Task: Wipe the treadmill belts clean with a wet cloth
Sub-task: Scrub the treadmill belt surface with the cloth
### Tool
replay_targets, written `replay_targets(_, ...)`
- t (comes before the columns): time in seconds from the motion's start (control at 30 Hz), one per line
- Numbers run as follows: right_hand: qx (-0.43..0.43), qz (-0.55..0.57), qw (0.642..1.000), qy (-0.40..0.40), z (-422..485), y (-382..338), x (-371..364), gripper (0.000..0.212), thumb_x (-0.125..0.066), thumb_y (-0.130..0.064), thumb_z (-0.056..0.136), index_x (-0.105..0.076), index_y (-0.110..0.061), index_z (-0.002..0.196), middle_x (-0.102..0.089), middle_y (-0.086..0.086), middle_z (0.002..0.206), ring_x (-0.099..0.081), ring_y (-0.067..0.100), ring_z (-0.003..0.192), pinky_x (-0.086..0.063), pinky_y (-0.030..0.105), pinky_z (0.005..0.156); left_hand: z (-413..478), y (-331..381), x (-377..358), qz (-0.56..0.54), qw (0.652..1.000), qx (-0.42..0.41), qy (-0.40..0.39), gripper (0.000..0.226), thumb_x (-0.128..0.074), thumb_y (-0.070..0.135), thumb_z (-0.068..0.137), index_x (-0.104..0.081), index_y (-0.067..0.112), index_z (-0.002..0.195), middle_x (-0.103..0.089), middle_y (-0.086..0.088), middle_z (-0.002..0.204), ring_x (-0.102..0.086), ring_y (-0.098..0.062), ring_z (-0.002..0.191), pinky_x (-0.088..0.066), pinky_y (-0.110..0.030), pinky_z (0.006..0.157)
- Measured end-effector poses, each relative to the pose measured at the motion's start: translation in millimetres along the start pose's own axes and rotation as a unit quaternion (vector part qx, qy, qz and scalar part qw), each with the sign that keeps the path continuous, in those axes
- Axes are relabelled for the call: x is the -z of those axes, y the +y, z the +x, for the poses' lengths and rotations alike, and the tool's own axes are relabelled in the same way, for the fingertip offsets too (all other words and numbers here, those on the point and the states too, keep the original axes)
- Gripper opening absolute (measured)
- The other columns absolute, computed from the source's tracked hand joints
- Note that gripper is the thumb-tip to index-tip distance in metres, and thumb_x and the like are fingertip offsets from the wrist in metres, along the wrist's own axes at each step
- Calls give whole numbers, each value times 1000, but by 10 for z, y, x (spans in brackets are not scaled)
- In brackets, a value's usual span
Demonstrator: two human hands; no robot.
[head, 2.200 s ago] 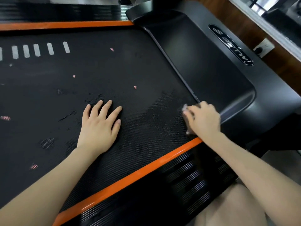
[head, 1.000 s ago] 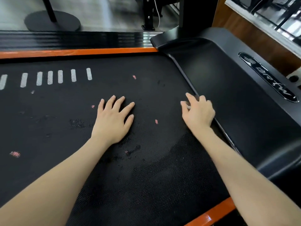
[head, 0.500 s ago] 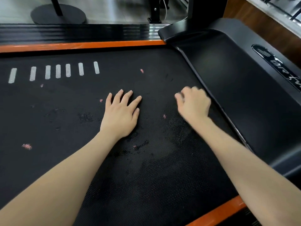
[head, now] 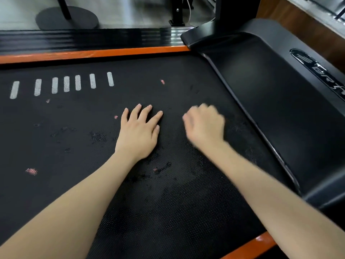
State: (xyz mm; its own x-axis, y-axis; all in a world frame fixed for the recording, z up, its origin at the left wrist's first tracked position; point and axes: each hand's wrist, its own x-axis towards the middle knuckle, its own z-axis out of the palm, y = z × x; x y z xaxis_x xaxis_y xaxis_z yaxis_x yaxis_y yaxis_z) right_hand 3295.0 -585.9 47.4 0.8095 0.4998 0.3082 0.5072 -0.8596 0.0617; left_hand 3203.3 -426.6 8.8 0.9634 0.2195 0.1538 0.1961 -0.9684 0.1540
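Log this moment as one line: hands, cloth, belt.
left hand: flat on belt | right hand: fingers curled, blurred | cloth: not visible | belt: dark blotches near wrists

Pale glossy floor (head: 130, 10) beyond — wood-panelled wall (head: 276, 15) at right.

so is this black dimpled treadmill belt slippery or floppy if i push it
Probably grippy: the black dimpled treadmill belt shows dot texture under the flat left hand. It lies wrinkle-free between orange side rails, so it likely won't bunch.
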Motion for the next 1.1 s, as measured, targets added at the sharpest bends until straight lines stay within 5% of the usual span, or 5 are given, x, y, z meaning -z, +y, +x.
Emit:
replay_targets(0.17, 220, 103, 970, 6, -632, 50, 67, 29, -48, -35, 89, -69, -17, 83, -61, 5, 80, -54, 25, 68, -42, 31, 46, -21, -16, 3, 2, 1000, -3, 1, 58, -15, 42, 92, -45, 27, 140, -44, -9, 144, -32, -35, 137, -16, -53, 113)
replay_targets(0.37, -38, 11, 999, -2, 189, 246, -175, 29, -47, -33, 96, -66, -11, 95, -60, 12, 93, -54, 35, 86, -32, 35, 59, -10, -4, -16, 2, 1000, 2, 0, 60, -13, 43, 91, -46, 27, 139, -44, -9, 144, -31, -35, 137, -15, -54, 114)
replay_targets(0.6, 223, 130, 966, 9, -983, 242, 185, 25, -51, -33, 88, -71, -18, 89, -62, 3, 81, -55, 24, 68, -45, 32, 46, -17, -20, 4, -1, 1000, -6, 0, 58, -16, 42, 92, -46, 26, 139, -45, -11, 143, -32, -36, 136, -16, -54, 113)
replay_targets(0.77, -19, -8, 997, 73, -86, 969, -156, 38, -39, -34, 86, -68, -11, 76, -58, 12, 74, -55, 35, 64, -35, 30, 47, -4, -32, 3, -9, 1000, -3, -4, 59, -15, 43, 92, -45, 27, 140, -43, -10, 145, -30, -35, 137, -13, -53, 114)
replay_targets(1.1, 7, -26, 993, 115, 107, 1123, -360, 34, -41, -30, 86, -65, -13, 71, -54, 7, 67, -49, 29, 56, -25, 25, 48, 413, -193, 140, -12, 998, 52, 38, 48, -37, 37, 94, -55, 13, 131, -50, -18, 136, -38, -38, 131, -18, -58, 111)
